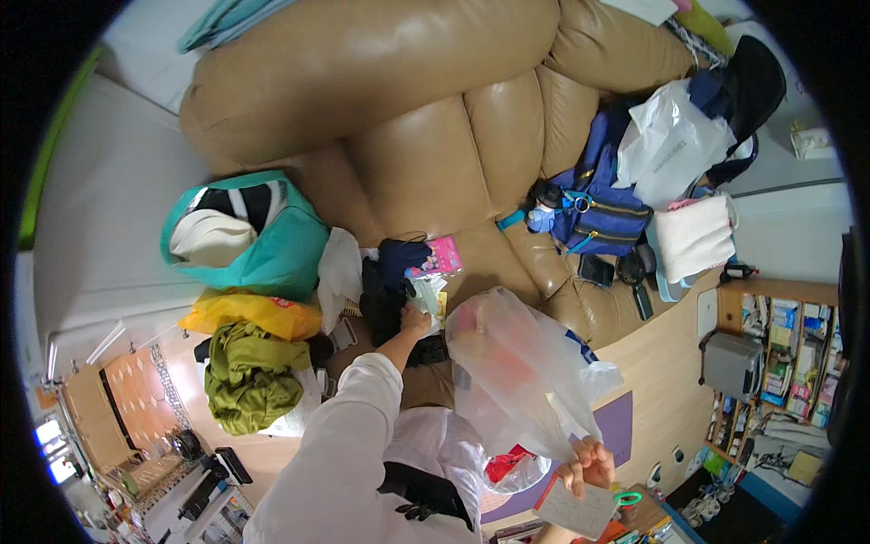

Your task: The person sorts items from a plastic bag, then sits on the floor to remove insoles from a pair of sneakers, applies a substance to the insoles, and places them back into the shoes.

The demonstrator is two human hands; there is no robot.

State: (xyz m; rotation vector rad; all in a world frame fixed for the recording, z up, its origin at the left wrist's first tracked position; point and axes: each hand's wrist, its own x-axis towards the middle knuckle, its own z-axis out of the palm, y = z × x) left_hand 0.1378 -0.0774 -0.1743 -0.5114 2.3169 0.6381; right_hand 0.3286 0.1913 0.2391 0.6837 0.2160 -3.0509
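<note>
My left hand (pixel 416 321) reaches onto the sofa seat, with its fingers at a pale plastic packet (pixel 427 294). Whether it grips the packet is hard to tell. Around it lie dark cloth items (pixel 380 299), a pink packet with cartoon figures (pixel 445 254) and a black object (pixel 428 350). Low on the right, my right hand (pixel 588 466) pinches a card with a red edge (pixel 574 506) that bears writing. Its fingers are also against the end of a large translucent plastic bag (pixel 516 367), which shows something reddish inside.
A brown leather sofa (pixel 408 183) spreads ahead. On the left are a teal bag (pixel 285 238), a yellow plastic bag (pixel 251 316) and olive cloth (pixel 255 381). A blue backpack (pixel 605 211), a white plastic bag (pixel 673 149) and a hairbrush (pixel 635 279) lie right. Behind stands a bookshelf (pixel 781 292).
</note>
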